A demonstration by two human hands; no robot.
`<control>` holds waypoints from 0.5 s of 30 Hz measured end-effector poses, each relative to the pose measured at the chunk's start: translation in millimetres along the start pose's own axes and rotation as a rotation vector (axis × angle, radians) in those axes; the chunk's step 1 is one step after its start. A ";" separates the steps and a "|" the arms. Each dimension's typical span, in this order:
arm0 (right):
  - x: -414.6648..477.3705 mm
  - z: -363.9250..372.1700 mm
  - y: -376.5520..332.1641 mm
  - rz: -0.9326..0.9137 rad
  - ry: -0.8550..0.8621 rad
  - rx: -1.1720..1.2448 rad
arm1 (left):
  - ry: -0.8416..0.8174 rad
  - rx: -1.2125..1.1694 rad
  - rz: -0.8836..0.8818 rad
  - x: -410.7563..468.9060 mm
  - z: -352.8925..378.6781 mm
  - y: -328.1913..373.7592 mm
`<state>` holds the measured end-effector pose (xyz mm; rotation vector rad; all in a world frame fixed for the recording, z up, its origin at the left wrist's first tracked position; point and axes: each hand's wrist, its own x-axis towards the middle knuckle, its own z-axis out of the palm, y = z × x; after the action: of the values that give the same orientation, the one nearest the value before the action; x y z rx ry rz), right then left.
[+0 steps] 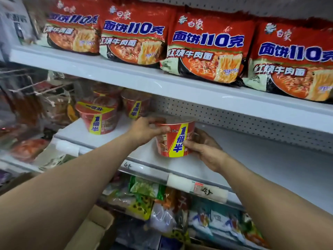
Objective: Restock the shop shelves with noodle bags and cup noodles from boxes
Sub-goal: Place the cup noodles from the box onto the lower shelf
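A: Grip status?
B: Fingers (160, 130) of the left hand (144, 129) curl over the top rim of the red cup noodle bowl (175, 141), left side. Thumb of the right hand (207, 150) lies on the lower front wall, and its other fingers wrap round the right side and behind. Both are grasping it.
A: Where is it?
B: Upright over the middle shelf (261, 168), close to the near edge. Can't tell if the base touches the shelf.
A: Print?
B: Yellow vertical band, blue "1倍半". Text on the red wall is too small to read.
A: Neighbours?
B: Same-label stocked bowls (100, 118) to the left and further back. One is nearer the front, others are behind it, and at least one is stacked. There's a gap between them and the held one.
A: Room?
B: Open white shelf to the right and back to the perforated back panel (234, 121). The upper shelf (126, 76) sits close above the lid.
A: Up top?
B: Four red noodle bags (207, 49) in a row, leaning back. "白家", "面饼110克", "红烧牛肉面". The leftmost is blurred.
A: Edge strip?
B: A price tag (207, 191) on the front rail below the right hand, handwritten, starts with "4". A scrawl further left is unreadable.
A: Below?
B: Mixed packets (144, 188) on the lower shelf. A cardboard box (95, 228) is at near left, under the left forearm.
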<state>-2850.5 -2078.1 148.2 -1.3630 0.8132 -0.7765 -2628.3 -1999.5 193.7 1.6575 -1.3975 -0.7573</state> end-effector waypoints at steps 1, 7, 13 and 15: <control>5.7 3.3 2.8 -0.004 0.005 -0.015 | 0.005 0.004 0.006 2.3 -1.4 -4.4; 36.6 22.3 17.4 -0.016 0.032 -0.056 | 0.101 0.098 0.045 22.3 -13.7 -32.1; 61.2 35.6 24.2 -0.023 0.034 -0.095 | 0.100 0.134 0.072 38.5 -31.0 -55.2; 67.0 40.6 24.9 -0.024 0.026 -0.122 | 0.095 0.166 0.065 36.0 -37.4 -54.9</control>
<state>-2781.0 -2113.0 121.6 -1.4754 0.8778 -0.7746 -2562.6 -2024.4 165.9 1.7418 -1.4715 -0.5307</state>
